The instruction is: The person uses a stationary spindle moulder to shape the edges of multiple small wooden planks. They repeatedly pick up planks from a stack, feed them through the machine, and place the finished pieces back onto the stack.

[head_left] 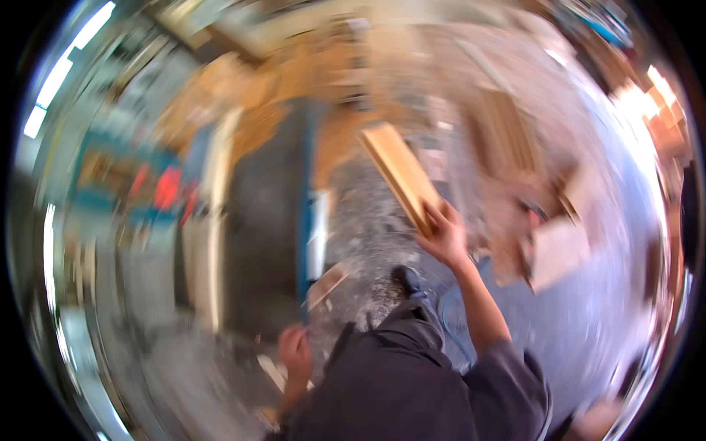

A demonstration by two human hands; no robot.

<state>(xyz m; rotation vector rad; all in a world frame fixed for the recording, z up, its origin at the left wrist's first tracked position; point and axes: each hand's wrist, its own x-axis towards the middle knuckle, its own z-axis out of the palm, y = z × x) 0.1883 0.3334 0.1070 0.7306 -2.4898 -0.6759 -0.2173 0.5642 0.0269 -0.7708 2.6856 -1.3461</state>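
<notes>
My right hand (446, 237) grips the near end of a pale wooden board (398, 170). The board slants up and to the left, held above the grey floor, its far end free. Down by my body at the lower left is my left hand (295, 351), its fingers curled and smeared by motion. Whether anything sits in those fingers cannot be made out. Just beyond this hand lies the near end of a long dark surface with a blue edge (302, 242).
Stacked wood (509, 136) lies at the far right, near a pale box or panel (557, 253). Sawdust (272, 81) covers the far floor. A blue hose (450, 323) curls beside my foot (407, 278). A wooden offcut (328, 285) lies by the blue edge. Motion blurs much of the room.
</notes>
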